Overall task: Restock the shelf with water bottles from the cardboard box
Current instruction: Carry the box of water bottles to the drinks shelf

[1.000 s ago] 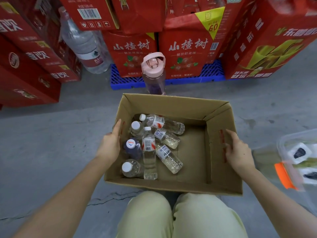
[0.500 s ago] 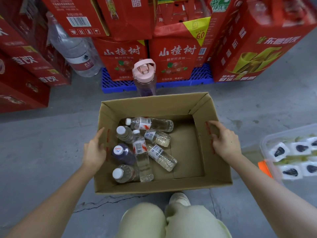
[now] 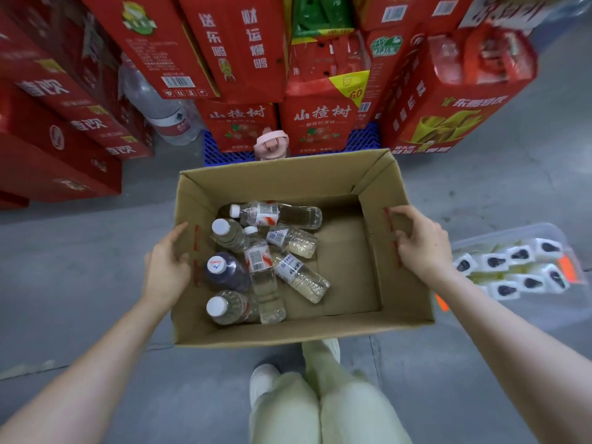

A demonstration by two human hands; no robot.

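Cardboard box has risen off the floor. Left hand and right hand clamp its opposite side walls. Water bottles lie loose inside, bunched left. Risk: the lopsided load tips the box and the left grip slips.

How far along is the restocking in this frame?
Done: nothing that shows; no shelf is in view and no bottle is out of the cardboard box. In hand: the left hand and right hand grip the box's opposite side walls, holding no bottle. Left: all of it; about seven bottles, one dark purple, lie or stand inside, waiting to be shelved.
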